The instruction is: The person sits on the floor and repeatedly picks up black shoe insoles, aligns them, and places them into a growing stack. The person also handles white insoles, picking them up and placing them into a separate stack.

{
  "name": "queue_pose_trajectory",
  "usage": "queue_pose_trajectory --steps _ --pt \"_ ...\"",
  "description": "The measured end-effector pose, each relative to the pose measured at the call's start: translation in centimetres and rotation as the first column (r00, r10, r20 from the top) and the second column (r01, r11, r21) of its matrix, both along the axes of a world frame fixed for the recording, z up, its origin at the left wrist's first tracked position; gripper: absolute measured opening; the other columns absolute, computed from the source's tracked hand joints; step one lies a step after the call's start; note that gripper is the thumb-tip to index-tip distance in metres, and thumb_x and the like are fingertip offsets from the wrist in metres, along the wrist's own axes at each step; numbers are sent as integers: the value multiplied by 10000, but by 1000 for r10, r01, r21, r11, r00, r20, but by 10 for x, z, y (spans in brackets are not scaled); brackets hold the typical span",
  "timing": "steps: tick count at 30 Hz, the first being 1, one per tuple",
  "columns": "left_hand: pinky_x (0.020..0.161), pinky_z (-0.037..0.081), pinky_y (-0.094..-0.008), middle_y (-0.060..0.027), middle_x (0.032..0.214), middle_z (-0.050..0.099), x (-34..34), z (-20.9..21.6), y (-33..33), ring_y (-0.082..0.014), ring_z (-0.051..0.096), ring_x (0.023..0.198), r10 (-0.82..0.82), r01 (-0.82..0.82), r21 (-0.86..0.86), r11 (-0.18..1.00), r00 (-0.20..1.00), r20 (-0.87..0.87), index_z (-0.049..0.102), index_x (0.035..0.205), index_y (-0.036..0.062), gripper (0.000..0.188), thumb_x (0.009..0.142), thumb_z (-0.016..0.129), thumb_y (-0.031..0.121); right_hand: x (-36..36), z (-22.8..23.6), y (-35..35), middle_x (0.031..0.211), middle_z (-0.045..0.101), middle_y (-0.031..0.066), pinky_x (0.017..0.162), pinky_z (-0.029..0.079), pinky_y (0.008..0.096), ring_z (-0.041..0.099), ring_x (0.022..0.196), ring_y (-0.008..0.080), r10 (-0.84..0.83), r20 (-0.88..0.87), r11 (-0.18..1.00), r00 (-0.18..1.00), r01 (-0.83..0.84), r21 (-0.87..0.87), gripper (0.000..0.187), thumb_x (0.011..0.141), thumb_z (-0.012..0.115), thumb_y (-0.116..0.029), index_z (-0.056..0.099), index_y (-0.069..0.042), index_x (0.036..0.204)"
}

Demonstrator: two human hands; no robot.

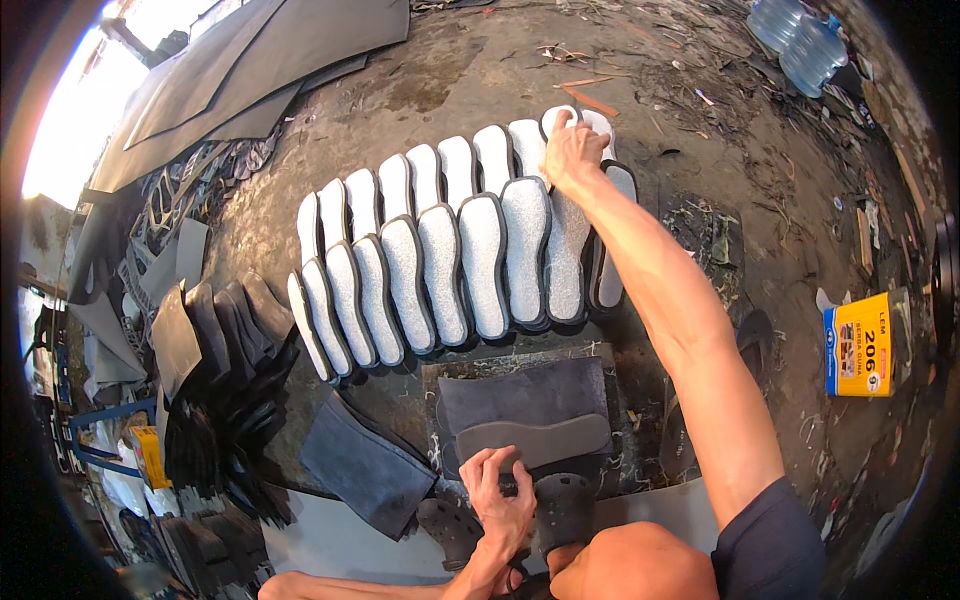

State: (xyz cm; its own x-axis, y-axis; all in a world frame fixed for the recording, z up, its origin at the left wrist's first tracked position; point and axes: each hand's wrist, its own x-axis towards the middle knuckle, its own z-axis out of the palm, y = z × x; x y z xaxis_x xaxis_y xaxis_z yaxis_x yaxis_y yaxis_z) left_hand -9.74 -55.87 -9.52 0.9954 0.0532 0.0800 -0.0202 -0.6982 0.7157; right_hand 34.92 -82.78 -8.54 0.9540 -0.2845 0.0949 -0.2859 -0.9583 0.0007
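Observation:
My right hand [577,158] reaches to the far right end of the back row, its bent fingers on the tip of a white-topped shoe sole [560,118]. Its palm hides part of that sole. Close to my body, my left hand [497,497] is open, with bent fingers spread at the near edge of a plain grey sole [535,440]. That sole lies crosswise on a dark rectangular sheet [520,388], over a worn board [432,385]. Two rows of white-topped soles with dark edges [483,265] lean on one another beyond the board.
A folded dark sheet [365,465] lies left of the board. Stacked dark pieces [225,330] and large grey sheets [260,60] fill the left side. At right stands a yellow and blue can [858,345]; clear plastic bottles [812,55] are at the far right. Scraps litter the ground.

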Motion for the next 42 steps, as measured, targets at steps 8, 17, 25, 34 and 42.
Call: queue_pose_trajectory --steps 8,17,25,34,42 --pt "964 534 -446 -162 1124 695 20 5 14 -356 649 1097 32 -30 -50 998 999 29 758 1137 48 298 860 772 -60 31 28 -5 1334 655 237 942 624 490 730 1127 372 225 319 960 921 -155 -232 585 973 761 -228 544 84 1417" --pt "998 599 -384 -174 1314 719 74 25 35 -236 734 1126 -169 -465 -871 160 856 -488 603 1487 -13 479 1174 605 350 -180 28 47 1289 629 56 1100 466 386 588 1215 169 -94 532 -141 842 -540 830 539 1085 663 -462 596 -37 1411" --pt "848 601 -271 -54 1288 732 22 4 55 -119 718 1110 -67 -446 -782 434 850 -522 610 1529 21 454 1115 707 180 -436 -9 90 1496 628 123 1162 506 439 596 1370 220 2 -82 -252 997 80 964 833 946 832 -231 441 -51 1660" --pt "1179 446 -431 -172 1430 588 94 -13 70 -330 571 1337 -46 48 -104 993 999 24 637 1562 110 590 988 681 -20 -434 0 -21 1317 724 23 1040 539 322 667 1191 142 -462 -40 -250 886 -87 964 390 1110 716 -200 632 -79 1471" --pt "1152 450 -510 -151 1315 620 126 -33 94 -391 517 1324 -244 236 111 965 968 61 842 1122 115 390 792 761 -76 -444 -13 -44 1379 730 41 1091 575 404 700 1247 204 -498 -149 -614 854 -227 756 337 1140 671 -213 641 -104 1458"
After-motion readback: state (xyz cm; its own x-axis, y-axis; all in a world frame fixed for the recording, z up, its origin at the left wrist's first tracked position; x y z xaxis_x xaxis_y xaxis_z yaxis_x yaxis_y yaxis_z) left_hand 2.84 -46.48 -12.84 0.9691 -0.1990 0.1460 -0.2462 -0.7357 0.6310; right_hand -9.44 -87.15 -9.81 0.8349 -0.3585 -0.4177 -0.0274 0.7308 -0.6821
